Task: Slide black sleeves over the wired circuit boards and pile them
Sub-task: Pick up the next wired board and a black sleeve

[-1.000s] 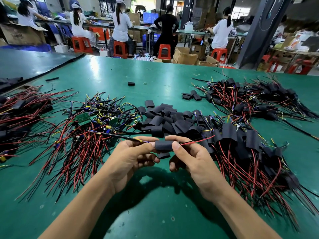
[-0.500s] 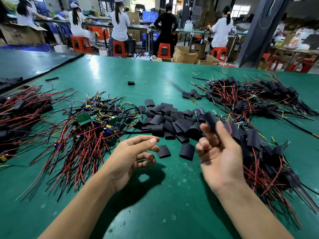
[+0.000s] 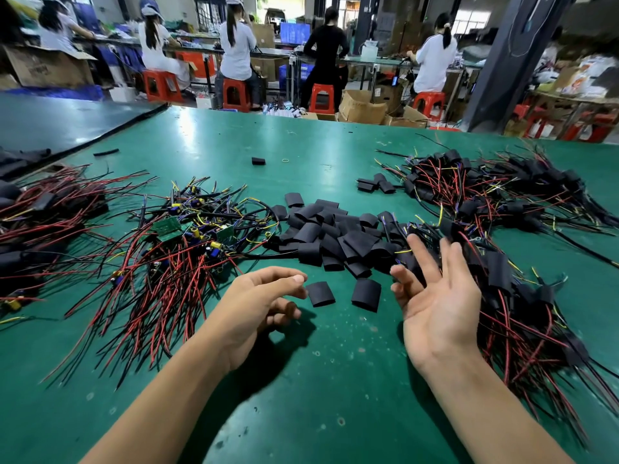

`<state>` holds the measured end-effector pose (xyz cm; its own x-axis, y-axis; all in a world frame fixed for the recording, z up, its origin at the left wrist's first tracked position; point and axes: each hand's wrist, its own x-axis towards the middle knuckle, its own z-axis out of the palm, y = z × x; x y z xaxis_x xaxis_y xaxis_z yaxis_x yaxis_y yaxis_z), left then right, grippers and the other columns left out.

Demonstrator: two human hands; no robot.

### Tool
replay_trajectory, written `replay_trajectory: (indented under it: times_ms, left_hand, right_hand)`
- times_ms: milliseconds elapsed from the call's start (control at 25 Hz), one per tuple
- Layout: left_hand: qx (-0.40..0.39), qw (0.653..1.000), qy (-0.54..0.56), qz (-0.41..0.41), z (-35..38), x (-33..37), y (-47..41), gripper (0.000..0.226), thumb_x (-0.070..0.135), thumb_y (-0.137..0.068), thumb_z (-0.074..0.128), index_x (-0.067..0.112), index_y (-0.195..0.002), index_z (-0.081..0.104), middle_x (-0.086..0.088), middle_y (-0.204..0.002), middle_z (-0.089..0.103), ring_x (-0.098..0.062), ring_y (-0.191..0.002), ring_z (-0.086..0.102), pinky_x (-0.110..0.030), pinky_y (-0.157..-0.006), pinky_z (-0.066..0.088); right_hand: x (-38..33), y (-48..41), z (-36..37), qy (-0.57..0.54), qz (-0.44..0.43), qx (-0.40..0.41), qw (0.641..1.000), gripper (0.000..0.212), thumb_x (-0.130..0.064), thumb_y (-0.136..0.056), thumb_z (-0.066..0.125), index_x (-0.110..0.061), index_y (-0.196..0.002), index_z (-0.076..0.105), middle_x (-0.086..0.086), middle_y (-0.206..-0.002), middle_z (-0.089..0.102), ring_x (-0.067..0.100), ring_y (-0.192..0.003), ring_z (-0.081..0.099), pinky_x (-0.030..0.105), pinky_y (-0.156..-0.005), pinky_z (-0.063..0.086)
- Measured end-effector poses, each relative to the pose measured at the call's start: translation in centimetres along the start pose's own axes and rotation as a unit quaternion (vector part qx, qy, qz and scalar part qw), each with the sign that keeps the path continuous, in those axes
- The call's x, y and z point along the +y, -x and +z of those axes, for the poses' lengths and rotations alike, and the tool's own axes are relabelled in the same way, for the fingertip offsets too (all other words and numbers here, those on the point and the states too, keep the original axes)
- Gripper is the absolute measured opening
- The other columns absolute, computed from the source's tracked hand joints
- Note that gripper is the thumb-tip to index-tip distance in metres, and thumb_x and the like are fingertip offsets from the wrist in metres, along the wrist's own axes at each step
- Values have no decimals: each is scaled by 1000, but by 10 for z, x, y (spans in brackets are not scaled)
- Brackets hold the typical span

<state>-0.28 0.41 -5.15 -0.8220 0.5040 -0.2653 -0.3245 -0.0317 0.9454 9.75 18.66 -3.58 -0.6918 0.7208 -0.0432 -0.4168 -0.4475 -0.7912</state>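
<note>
Left hand (image 3: 249, 304), right hand (image 3: 440, 308) empty beside black sleeves (image 3: 335, 236)

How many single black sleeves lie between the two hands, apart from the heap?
2: the first sleeve lies by the left hand, the second sleeve nearer the right hand. None seems hidden.

**Bare hands, bare forearms**

The left hand (image 3: 254, 309) and right hand (image 3: 442, 309) are bare. The left forearm (image 3: 160, 396) and right forearm (image 3: 485, 406) are bare too, right down to the bottom edge of the view. The fingers (image 3: 422, 254) are slim, and the left thumbnail (image 3: 298, 278) is cut short.
</note>
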Motion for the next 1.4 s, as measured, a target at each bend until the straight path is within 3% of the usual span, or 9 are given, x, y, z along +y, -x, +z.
replay_trajectory:
  times_ms: [160, 320, 480, 640, 760, 880, 1080, 1280, 1400]
  left_hand:
    - [13, 1000, 4, -6, -3, 0, -3, 18, 13, -90, 69, 1, -102, 71, -6, -78, 72, -15, -54, 60, -23, -55, 45]
    - [35, 999, 9, -20, -2, 0, -4, 15, 10, -91, 67, 1, -103, 70, -7, -76, 72, -15, -52, 60, -23, -54, 46]
    - [131, 989, -32, 52, -8, -1, -4, 17, 8, -93, 64, 8, -110, 63, -9, -85, 73, -18, -54, 64, -26, -51, 51]
    - [315, 838, -386, 223, -25, -4, -4, 42, 24, -91, 64, 19, -130, 47, 2, -81, 67, -30, -71, 66, -41, -72, 54]
    - [338, 814, -433, 189, -42, 2, -7, 49, 27, -90, 62, 17, -134, 41, -9, -84, 69, -36, -80, 65, -47, -77, 54]
    - [354, 802, -450, 172, -48, 2, -8, 40, 27, -89, 62, 19, -126, 48, -9, -85, 69, -38, -82, 64, -47, -77, 54]
    - [371, 792, -438, 207, -47, 0, -8, 20, 24, -86, 66, 22, -105, 61, -5, -77, 68, -37, -77, 64, -44, -71, 54]
    - [340, 764, -515, 189, -48, -3, -13, 54, 24, -87, 65, 29, -137, 48, -8, -89, 71, -37, -81, 65, -43, -71, 52]
    - [351, 770, -490, 208, -51, -3, -14, 44, 25, -87, 66, 29, -130, 55, -9, -82, 70, -36, -77, 64, -43, -70, 54]
  right_hand:
    - [1, -1, 0, 123, -57, -83, 987, 34, -49, -103, 41, -43, -136, 44, -13, -135, 63, 17, -79, 72, 25, -64, 49]
    - [22, 0, -1, 320, -93, -155, 930, 77, -42, -98, 53, -39, -157, 5, -42, -134, 45, 3, -113, 64, 28, -91, 52]
    - [36, -4, -12, 507, -135, -148, 838, 80, -20, -98, 61, -26, -159, 10, -11, -164, 18, 8, -144, 35, 34, -115, 36]
    - [39, -9, -17, 571, -147, -152, 793, 79, -21, -95, 66, -19, -158, 19, -3, -163, 26, 12, -146, 32, 38, -121, 26]
    - [43, -11, -22, 652, -177, -187, 713, 53, -22, -93, 67, -14, -144, 51, -1, -147, 50, 14, -141, 37, 16, -114, 17]
    - [45, -10, -23, 681, -183, -199, 681, 52, -20, -92, 68, -11, -140, 55, 3, -146, 51, 17, -139, 39, 13, -112, 15]
    - [44, -12, -26, 687, -204, -162, 678, 66, -22, -87, 73, -12, -147, 46, 4, -138, 55, 20, -130, 47, 20, -106, 27]
    - [38, -9, -19, 566, -189, -27, 802, 80, -34, -90, 71, -19, -155, 28, -8, -132, 46, 8, -116, 51, 28, -101, 41]
    - [35, -4, -13, 477, -149, -2, 866, 72, -37, -90, 69, -24, -152, 34, -16, -127, 54, -1, -105, 57, 11, -83, 46]
